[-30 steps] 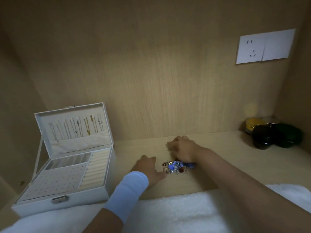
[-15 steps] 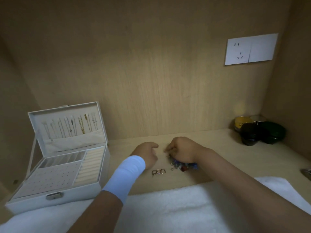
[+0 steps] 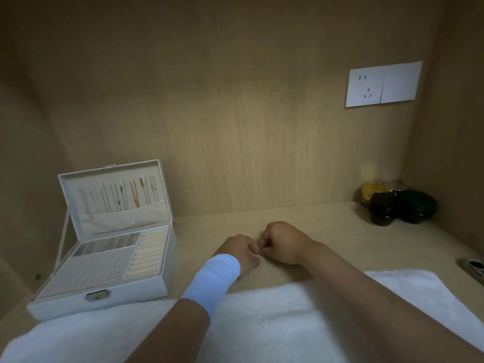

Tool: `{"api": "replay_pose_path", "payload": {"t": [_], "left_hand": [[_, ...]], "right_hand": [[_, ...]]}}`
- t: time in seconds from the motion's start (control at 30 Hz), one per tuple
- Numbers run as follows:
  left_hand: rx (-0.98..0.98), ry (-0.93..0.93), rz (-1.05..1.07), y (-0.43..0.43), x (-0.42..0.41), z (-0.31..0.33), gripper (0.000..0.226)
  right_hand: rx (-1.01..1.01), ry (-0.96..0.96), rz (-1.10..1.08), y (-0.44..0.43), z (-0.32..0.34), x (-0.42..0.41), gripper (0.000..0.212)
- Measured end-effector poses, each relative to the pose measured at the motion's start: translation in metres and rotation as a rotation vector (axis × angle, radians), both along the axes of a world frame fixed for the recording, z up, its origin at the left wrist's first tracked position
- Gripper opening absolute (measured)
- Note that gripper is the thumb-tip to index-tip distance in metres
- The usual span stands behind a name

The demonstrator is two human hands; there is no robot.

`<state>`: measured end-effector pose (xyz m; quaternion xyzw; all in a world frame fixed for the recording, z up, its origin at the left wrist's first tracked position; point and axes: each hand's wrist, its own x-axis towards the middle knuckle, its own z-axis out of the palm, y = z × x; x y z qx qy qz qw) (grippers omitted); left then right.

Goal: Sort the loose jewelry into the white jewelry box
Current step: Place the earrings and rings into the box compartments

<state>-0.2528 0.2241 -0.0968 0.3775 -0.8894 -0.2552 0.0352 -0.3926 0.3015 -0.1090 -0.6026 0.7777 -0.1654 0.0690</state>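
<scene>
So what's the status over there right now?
Left hand and right hand curled, fingertips meeting. Loose jewelry hidden. White jewelry box open, left. Path clear.

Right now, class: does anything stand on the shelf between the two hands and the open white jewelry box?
Nothing visible does. Bare wooden shelf lies between the left hand, the right hand and the open white jewelry box.

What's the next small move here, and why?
Probably carry whatever the fingertips have gathered left to the open white jewelry box. Both hands, left hand and right hand, are curled, fingertips meeting on the shelf; no loose jewelry shows, so it is likely under them. The box's trays look bare.
</scene>
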Motion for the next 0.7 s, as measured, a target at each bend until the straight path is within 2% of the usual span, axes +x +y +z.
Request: {"api": "replay_pose_path", "payload": {"t": [0.13, 0.23, 0.47, 0.53, 0.6, 0.7], "left_hand": [[-0.016, 0.035, -0.048, -0.002, 0.005, 0.009, 0.026], [-0.082, 0.13, -0.031, -0.012, 0.026, 0.018, 0.024], [-0.35, 0.291, 0.079, -0.051, 0.116, 0.031, 0.033], [-0.439, 0.229, 0.134, -0.064, 0.144, 0.032, 0.037], [-0.465, 0.064, 0.195, -0.077, 0.169, 0.03, 0.046], [-0.349, -0.192, 0.25, -0.091, 0.199, 0.022, 0.06]], "right_hand": [[0.019, 0.006, -0.06, 0.005, 0.006, -0.006, 0.02], [-0.054, 0.012, -0.048, -0.003, 0.017, 0.014, 0.025], [-0.134, -0.068, 0.12, -0.048, 0.03, 0.099, 0.05], [-0.135, -0.071, 0.169, -0.059, 0.033, 0.127, 0.06], [-0.088, -0.062, 0.203, -0.069, 0.033, 0.15, 0.072], [-0.035, 0.004, 0.256, -0.081, 0.028, 0.173, 0.084]]}}
